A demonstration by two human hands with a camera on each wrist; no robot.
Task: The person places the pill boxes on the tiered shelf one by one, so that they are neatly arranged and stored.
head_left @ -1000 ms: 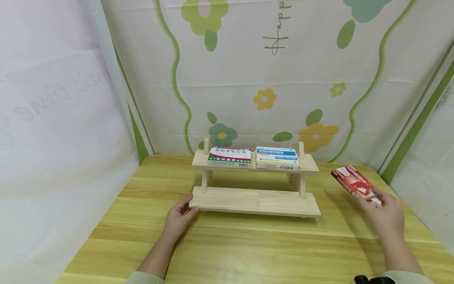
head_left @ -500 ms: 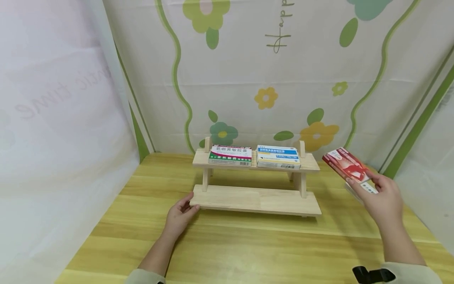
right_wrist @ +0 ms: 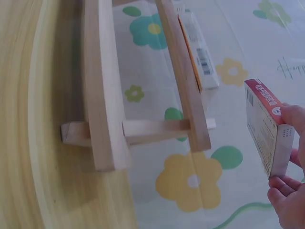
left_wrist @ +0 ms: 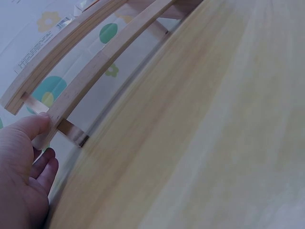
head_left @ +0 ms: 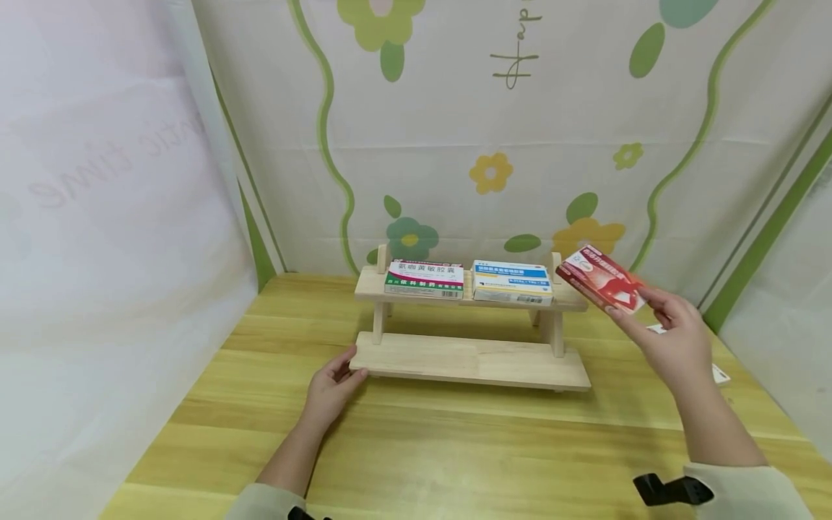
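One red box (head_left: 599, 282) is hovering near the top right of the wooden rack (head_left: 474, 357), right hand (head_left: 676, 336) pinching it, left hand (head_left: 331, 390) gripping the rack's lower left, while too low a swing might be bumping the rack's blue box (head_left: 512, 282).

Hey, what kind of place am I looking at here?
Probably a small staged booth indoors: printed cloth hangs behind and on both sides of a wood-grain table, where a two-tier wooden stand bears two medicine boxes. The room beyond isn't visible.
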